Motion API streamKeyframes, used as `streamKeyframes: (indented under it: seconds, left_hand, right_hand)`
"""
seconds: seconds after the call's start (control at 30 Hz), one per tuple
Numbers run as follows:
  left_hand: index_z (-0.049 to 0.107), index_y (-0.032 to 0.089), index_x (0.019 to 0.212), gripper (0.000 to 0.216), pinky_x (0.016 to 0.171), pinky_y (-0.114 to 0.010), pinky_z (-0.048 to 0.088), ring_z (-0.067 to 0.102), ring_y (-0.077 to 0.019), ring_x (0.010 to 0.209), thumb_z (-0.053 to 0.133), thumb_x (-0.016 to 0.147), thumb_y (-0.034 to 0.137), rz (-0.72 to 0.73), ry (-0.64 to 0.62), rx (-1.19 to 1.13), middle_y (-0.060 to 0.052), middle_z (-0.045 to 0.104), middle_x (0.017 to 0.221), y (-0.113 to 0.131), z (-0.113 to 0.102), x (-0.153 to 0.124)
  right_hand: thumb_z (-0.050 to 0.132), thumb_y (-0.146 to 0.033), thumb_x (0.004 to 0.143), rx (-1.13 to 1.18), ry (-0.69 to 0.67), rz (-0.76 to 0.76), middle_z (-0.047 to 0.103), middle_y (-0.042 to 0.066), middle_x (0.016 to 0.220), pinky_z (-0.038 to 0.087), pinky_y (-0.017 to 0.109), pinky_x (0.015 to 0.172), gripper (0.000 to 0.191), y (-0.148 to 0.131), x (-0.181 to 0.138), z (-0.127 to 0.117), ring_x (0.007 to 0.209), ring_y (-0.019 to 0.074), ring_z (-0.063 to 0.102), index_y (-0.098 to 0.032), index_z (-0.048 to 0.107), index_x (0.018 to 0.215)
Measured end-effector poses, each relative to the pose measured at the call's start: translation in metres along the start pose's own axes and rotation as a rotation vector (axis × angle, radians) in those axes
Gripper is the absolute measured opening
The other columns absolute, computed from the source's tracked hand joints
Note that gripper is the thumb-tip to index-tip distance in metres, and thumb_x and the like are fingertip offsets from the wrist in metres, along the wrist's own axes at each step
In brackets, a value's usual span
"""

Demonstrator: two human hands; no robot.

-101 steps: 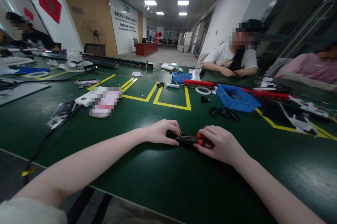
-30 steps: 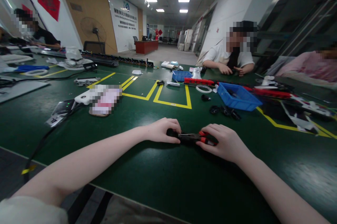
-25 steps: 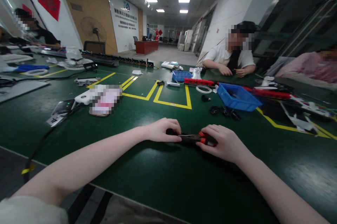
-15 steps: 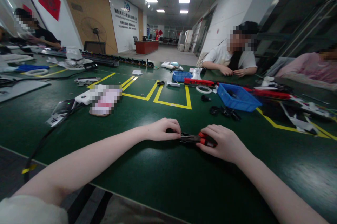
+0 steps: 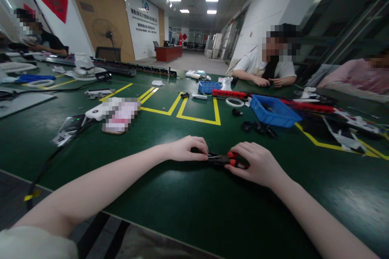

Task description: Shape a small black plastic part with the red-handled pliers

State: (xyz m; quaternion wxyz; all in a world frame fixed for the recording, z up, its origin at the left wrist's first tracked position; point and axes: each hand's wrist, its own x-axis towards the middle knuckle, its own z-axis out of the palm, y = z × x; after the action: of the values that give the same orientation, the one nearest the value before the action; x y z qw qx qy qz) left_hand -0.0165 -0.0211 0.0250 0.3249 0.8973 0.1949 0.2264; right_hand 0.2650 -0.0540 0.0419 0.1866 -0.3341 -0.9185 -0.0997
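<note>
My right hand (image 5: 258, 162) is closed around the red and black handles of a pair of pliers (image 5: 224, 159), whose jaws point left. Opposite it, my left hand (image 5: 189, 149) pinches a small dark piece at the tip of the jaws. That piece is mostly covered by my fingers, so its kind does not show. Both hands are just above the green tabletop (image 5: 182, 206), close to its near side. Several small black parts (image 5: 259, 128) lie beyond my right hand.
A blue bin (image 5: 273, 112) with dark parts inside stands at the right, a smaller blue bin (image 5: 209, 86) farther back. At the left are a phone (image 5: 121, 118), a white device (image 5: 96, 111) and a black cable (image 5: 48, 165). A person (image 5: 267, 64) sits across the table.
The grip of both hands on the pliers and the small piece looks the same. The whole view has shifted very slightly.
</note>
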Motion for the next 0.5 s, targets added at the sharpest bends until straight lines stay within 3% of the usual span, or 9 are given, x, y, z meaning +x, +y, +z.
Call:
streamKeyframes:
  seconds: [0.5]
  left_hand:
    - [0.073, 0.013, 0.091, 0.015, 0.09, -0.028, 0.047, 0.063, -0.0163, 0.095, 0.062, 0.093, 0.024, 0.013, 0.023, -0.006, -0.008, 0.067, 0.102, 0.0004, 0.0018, 0.0009]
  right_hand:
    - [0.066, -0.044, 0.083, -0.036, -0.003, -0.021, 0.07, 0.009, 0.089, 0.049, 0.033, 0.068, 0.029, -0.002, 0.0008, -0.0007, 0.076, 0.0207, 0.064, -0.018, 0.064, 0.094]
